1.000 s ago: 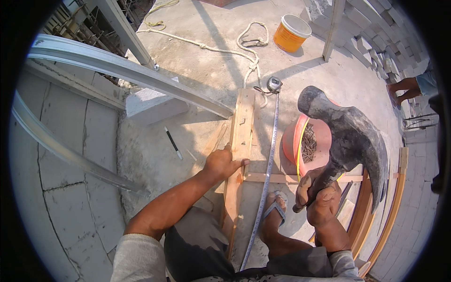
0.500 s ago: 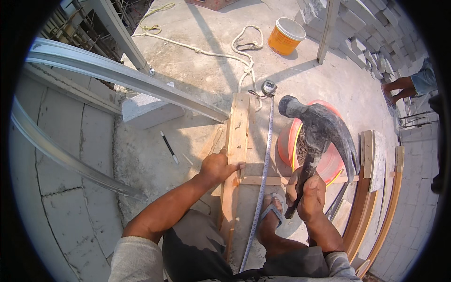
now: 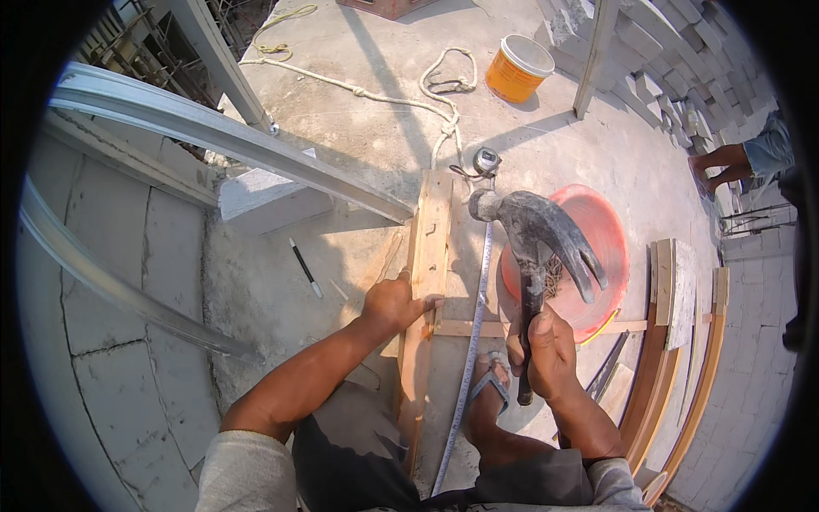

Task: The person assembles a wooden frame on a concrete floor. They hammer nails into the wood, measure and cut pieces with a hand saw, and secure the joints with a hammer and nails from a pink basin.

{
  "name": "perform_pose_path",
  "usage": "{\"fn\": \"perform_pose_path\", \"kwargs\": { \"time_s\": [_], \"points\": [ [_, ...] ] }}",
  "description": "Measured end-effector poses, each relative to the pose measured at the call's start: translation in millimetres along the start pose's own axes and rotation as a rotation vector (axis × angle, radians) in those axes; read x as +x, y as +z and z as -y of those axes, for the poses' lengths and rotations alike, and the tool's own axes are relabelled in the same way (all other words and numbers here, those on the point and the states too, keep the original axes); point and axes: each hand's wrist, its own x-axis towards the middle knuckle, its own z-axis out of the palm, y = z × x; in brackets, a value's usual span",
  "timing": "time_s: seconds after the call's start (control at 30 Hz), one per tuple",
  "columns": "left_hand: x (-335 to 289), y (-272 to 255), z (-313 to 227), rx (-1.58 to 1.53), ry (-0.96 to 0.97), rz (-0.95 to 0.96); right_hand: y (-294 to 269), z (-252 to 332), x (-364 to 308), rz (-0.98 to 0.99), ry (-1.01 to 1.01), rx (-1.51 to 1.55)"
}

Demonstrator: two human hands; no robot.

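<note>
My left hand (image 3: 394, 305) is closed around a long wooden batten (image 3: 433, 200), its thumb lying across the top face. Bent nails (image 3: 432, 229) stick up from that face, beyond the hand. My right hand (image 3: 550, 352) grips the handle of a claw hammer (image 3: 533, 224), raised to the right of the batten with its striking face turned left. Behind the hammer is a pinkish-red basin (image 3: 597, 222) with a heap of nails (image 3: 553, 278), partly hidden by the hammer. A tape measure (image 3: 486, 160) lies beyond, its blade (image 3: 474, 350) drawn out toward me alongside the batten.
Metal channels (image 3: 230, 141) slant in from the left above a pale block (image 3: 273, 200). A marker (image 3: 305, 266) lies on the floor. Knotted rope (image 3: 375, 92) and an orange bucket (image 3: 519, 68) are farther off. Timber lengths (image 3: 657, 367) stand right; another person's legs (image 3: 725, 162) show at far right.
The hammer in my right hand has swung left, its head now nearer the batten and tape blade. My left hand keeps its place on the wood.
</note>
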Motion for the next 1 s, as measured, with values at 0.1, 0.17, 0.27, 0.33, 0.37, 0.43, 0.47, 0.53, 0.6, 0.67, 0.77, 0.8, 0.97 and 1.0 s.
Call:
{"fn": "perform_pose_path", "kwargs": {
  "time_s": [0.1,0.17,0.27,0.33,0.37,0.43,0.47,0.53,0.6,0.67,0.77,0.8,0.97,1.0],
  "points": [
    [1,3,4,-0.006,0.004,0.041,-15,28,-10,-0.166,-0.365,0.328],
    [2,2,3,0.007,-0.003,0.052,-10,17,0,-0.079,-0.640,0.426],
    [1,-4,0,0.004,0.005,0.023,23,-31,23,-0.006,-0.122,-0.321],
    [2,-8,-3,-0.006,0.016,-0.003,31,-47,30,0.055,0.027,-0.459],
    [4,-10,-4,-0.010,0.011,-0.010,27,-47,34,0.055,0.046,-0.393],
    [1,-9,-4,-0.003,-0.007,0.048,16,-28,17,0.002,0.085,-0.185],
    [2,-7,-3,-0.002,-0.017,0.040,6,-12,15,-0.032,0.038,-0.069],
    [2,-3,0,0.002,-0.031,0.056,-11,20,-1,-0.113,-0.167,0.218],
    [3,0,3,-0.003,-0.036,0.068,-19,34,-5,-0.229,-0.389,0.320],
    [3,1,5,-0.012,-0.026,0.082,-12,26,3,-0.244,-0.655,0.348],
    [0,1,6,-0.039,0.005,0.049,29,-25,34,0.020,0.001,-0.566],
    [-1,2,6,-0.054,0.025,0.024,34,-34,37,-0.047,-0.091,-0.533],
    [5,5,10,-0.008,-0.007,0.028,4,-12,7,-0.043,0.021,-0.030],
    [4,7,12,-0.002,-0.012,0.051,-6,-3,-2,-0.105,-0.119,0.097]
  ]
}}
